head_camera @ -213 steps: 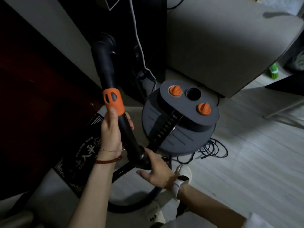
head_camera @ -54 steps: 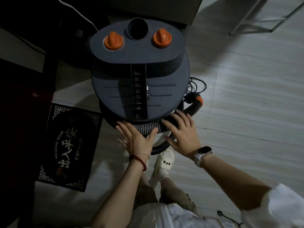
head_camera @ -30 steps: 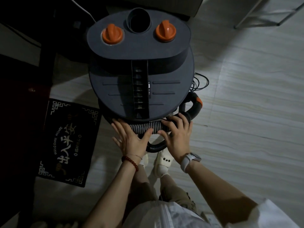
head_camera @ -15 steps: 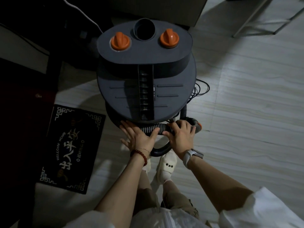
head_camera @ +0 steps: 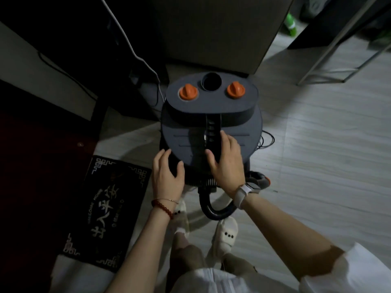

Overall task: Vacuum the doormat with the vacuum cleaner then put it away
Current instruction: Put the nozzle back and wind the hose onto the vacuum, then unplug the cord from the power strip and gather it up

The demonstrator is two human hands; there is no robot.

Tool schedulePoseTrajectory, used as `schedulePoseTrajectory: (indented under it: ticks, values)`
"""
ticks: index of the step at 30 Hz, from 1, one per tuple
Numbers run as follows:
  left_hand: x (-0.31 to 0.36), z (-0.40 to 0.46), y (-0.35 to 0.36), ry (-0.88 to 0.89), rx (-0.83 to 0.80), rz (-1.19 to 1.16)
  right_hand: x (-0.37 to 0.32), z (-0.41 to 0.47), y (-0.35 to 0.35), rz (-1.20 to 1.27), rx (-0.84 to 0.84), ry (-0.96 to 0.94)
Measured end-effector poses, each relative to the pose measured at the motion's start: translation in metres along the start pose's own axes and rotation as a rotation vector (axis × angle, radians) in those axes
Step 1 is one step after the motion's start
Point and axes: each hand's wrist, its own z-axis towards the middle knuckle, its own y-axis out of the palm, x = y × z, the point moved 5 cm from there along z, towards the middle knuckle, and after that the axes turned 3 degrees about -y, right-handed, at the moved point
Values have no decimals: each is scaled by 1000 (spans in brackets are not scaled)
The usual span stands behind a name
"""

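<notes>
The dark grey canister vacuum cleaner [head_camera: 190,132] with two orange knobs stands on the floor in front of me. My right hand [head_camera: 227,163] lies on its lid, with the thumb on one side of the ribbed carry handle [head_camera: 212,125] and the fingers on the other. My left hand [head_camera: 168,176] rests with relaxed fingers on the lid's near-left rim. The black hose [head_camera: 213,211] loops on the floor below the canister, its orange-collared end [head_camera: 263,180] beside my right wrist. The black doormat [head_camera: 105,208] with gold characters lies flat to the left.
A grey cabinet [head_camera: 211,28] stands right behind the vacuum, dark furniture with a white cable [head_camera: 131,49] to its left. The power cord [head_camera: 267,140] lies coiled at the canister's right. Metal frame legs [head_camera: 330,70] and a green bottle [head_camera: 291,24] sit far right. My slippered feet [head_camera: 225,231] stand below.
Both hands left the ribbed hose at the canister's base. The right hand rose onto the lid at the carry handle, the left onto the rim. The canister sits farther from me.
</notes>
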Motion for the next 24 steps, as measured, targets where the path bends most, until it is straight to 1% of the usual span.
schedulePoseTrajectory:
  ticks: [4, 5, 7, 10, 14, 16, 19, 21, 24]
  values:
    - [-2, 30, -15, 33, -33, -40, -17, 30, 28, 65, 33, 307]
    - [-4, 40, -17, 50, -59, -37, -18, 34, 33, 35, 55, 377]
    - [-6, 57, -19, 72, -127, -21, -19, 38, 36, -45, 91, 451]
    - [1, 83, -20, 139, -215, -8, -16, 38, 36, -74, 114, 433]
    - [27, 113, -10, 284, -319, 61, -8, 39, 32, -81, 102, 418]
    - [41, 126, 0, 327, -366, 101, -2, 40, 28, -77, 101, 410]
    - [57, 142, 18, 350, -442, 247, 7, 37, 20, -118, 112, 409]
    - [67, 145, 31, 354, -519, 297, 14, 33, 15, -158, 115, 425]
    - [75, 135, 41, 346, -538, 330, 23, 25, 6, -212, 146, 442]
